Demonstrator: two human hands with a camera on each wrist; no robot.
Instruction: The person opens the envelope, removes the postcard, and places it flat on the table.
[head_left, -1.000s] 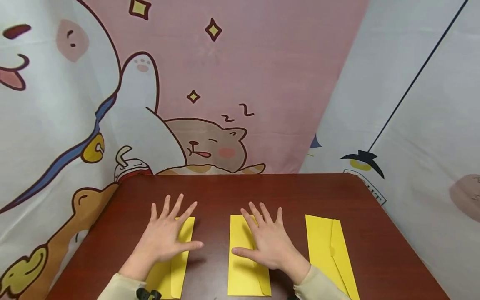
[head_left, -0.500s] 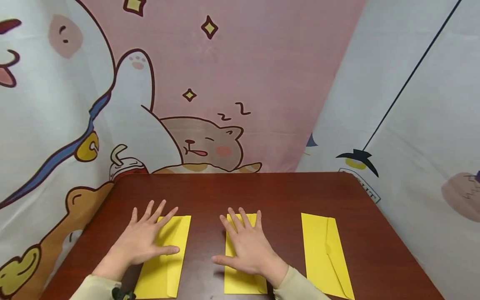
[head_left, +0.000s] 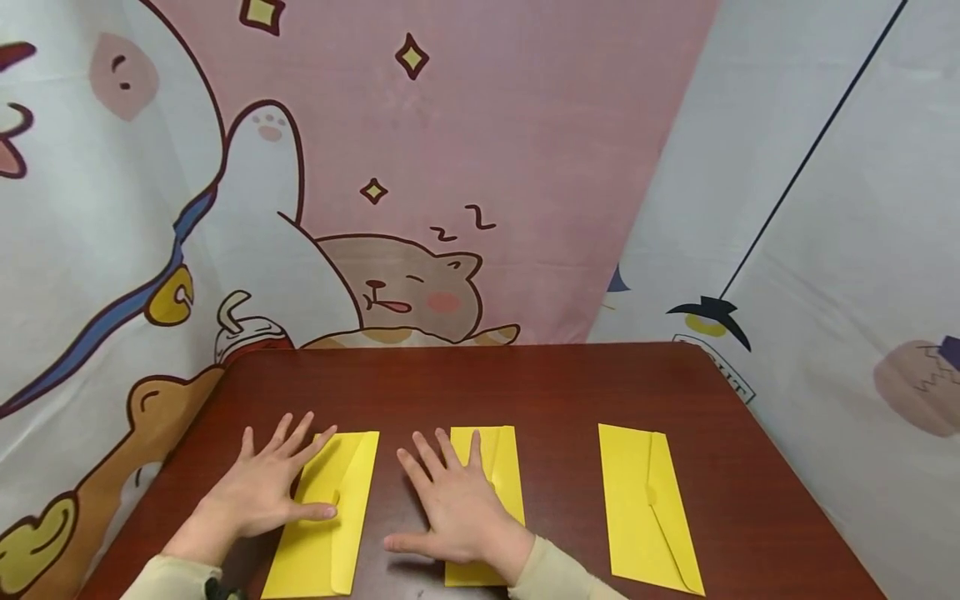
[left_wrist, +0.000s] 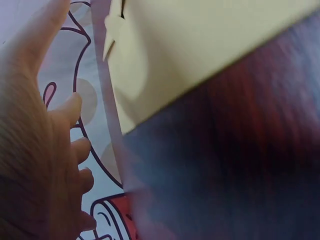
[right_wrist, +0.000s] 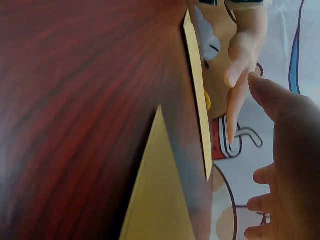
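Three yellow envelopes lie in a row on the table. Over the left envelope [head_left: 352, 467] hovers my left hand [head_left: 258, 492], fingers spread and thumb stretched across the paper. My right hand [head_left: 461, 508] is held palm down with fingers splayed, covering part of the middle envelope [head_left: 508, 467]; its thumb points left past the envelope's edge. The right envelope [head_left: 630, 500] lies apart from both hands, its flap seam facing up. In the right wrist view both hands show above the table surface, holding nothing.
The dark red-brown wooden table [head_left: 570, 383] has rounded far corners. Behind and around it hangs a cloth backdrop [head_left: 555, 167] printed with cartoon animals. Pale sleeves [head_left: 562, 575] reach in from the near edge.
Both hands have moved left, still spread. The left hand now covers less of the left envelope, and the right hand has shifted towards the middle envelope's left side. The view has turned slightly right.
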